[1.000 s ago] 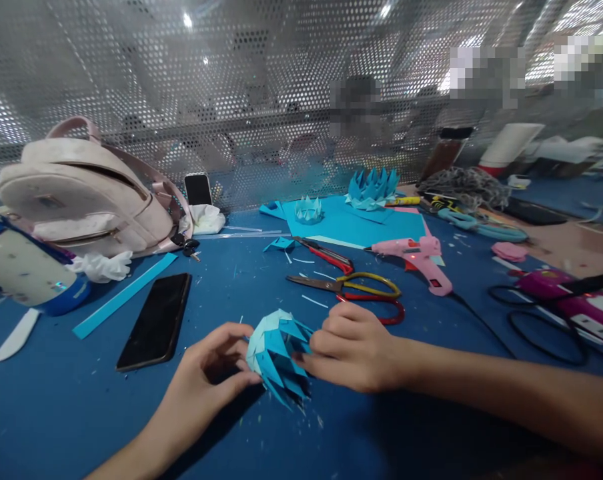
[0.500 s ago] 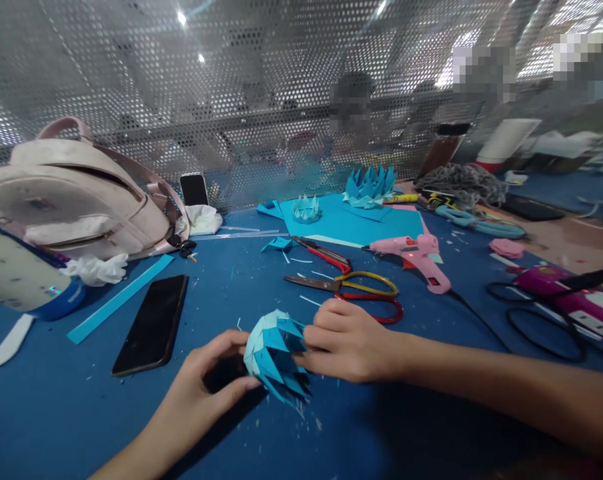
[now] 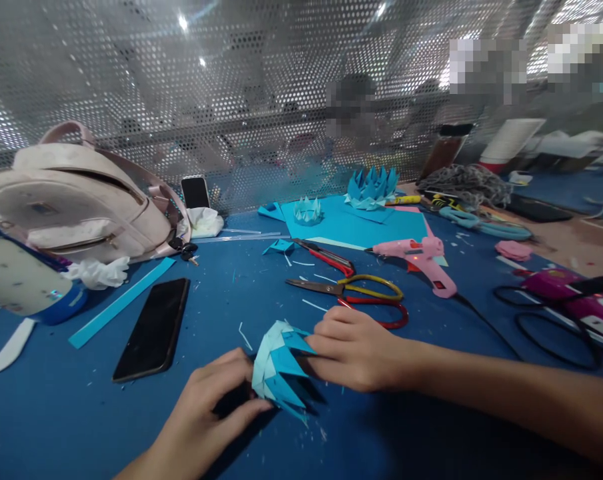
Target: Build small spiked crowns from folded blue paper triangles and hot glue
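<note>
A folded paper crown [image 3: 280, 368], pale at its band and bright blue at its points, lies tilted on its side with the points toward the right. My left hand [image 3: 217, 393] grips the band from the left, thumb below and fingers above. On the other side my right hand [image 3: 354, 348] is closed at the points, pinching one of them; its fingertips are partly hidden by the paper. Just beyond the right hand lie scissors [image 3: 326, 287] with one yellow and one red handle, and a red utility knife [image 3: 331, 258].
A pink glue gun [image 3: 421, 257] with a cord lies right. Behind, two more paper crowns [image 3: 307, 210] stand on blue sheets [image 3: 341, 230]. A black phone [image 3: 154, 328], a blue paper strip [image 3: 124, 300], a cup [image 3: 26, 277] and a pale backpack [image 3: 76, 193] are left.
The crown and my left hand have shifted slightly right and down, and the crown has turned a little. My right hand stays closed at its points.
</note>
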The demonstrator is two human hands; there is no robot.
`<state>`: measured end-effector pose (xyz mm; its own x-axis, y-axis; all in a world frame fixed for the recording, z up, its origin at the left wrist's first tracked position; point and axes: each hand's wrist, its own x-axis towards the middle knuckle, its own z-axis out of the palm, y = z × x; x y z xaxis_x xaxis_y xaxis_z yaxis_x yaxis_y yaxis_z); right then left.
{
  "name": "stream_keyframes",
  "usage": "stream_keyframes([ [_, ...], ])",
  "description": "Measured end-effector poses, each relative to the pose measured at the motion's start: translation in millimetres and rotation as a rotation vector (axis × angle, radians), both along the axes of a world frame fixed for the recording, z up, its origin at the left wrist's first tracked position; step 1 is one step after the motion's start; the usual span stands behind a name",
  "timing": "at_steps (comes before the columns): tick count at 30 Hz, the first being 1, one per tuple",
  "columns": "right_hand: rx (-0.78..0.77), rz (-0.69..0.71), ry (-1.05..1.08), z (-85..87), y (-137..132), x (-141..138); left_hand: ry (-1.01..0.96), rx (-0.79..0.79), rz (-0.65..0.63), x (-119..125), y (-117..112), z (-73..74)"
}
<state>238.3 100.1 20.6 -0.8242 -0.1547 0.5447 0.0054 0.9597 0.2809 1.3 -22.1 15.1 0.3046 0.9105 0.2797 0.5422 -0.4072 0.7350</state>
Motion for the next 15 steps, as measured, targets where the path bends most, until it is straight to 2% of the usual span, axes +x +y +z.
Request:
stream_keyframes([
  [5, -0.033, 0.005, -0.063, -3.8, -4, 3, 0.002, 0.078, -0.038, 4, 0, -1.3],
  [10, -0.184, -0.029, -0.056, -3.0, -7, 4, 0.038, 0.242, -0.09, 9, 0, -0.2],
  [15, -0.171, 0.029, -0.057, -2.3, -7, 6, 0.122, 0.356, -0.124, 13, 0, -5.0],
])
